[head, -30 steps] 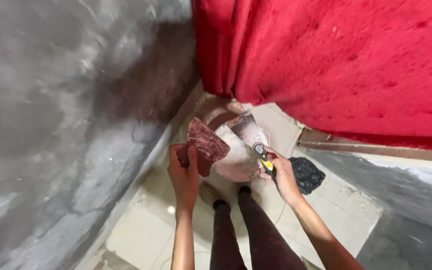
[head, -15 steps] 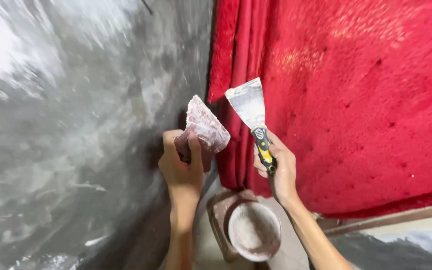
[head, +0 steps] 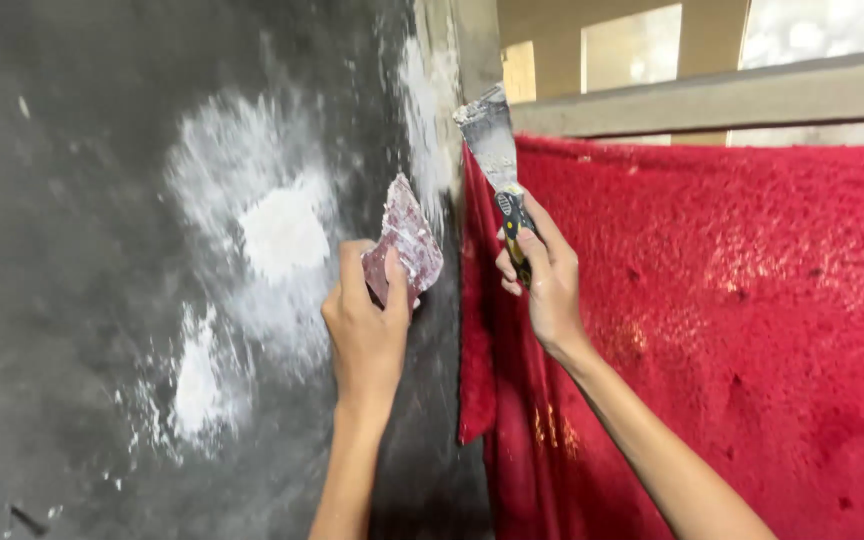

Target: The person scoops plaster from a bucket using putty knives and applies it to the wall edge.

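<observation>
Against the dark grey wall (head: pixel 82 300), left hand (head: pixel 367 330) grips a putty-smeared reddish scraper (head: pixel 407 240); right hand (head: pixel 542 280) clasps a steel putty knife (head: pixel 492 150), blade upward, just right.

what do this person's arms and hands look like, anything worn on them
Both arms are bare: no sleeves show up to the bottom edge of the picture. The left hand and the right hand wear no gloves, and no rings, watch or bracelet can be seen on the fingers or wrists. Both forearms are slender.
</observation>
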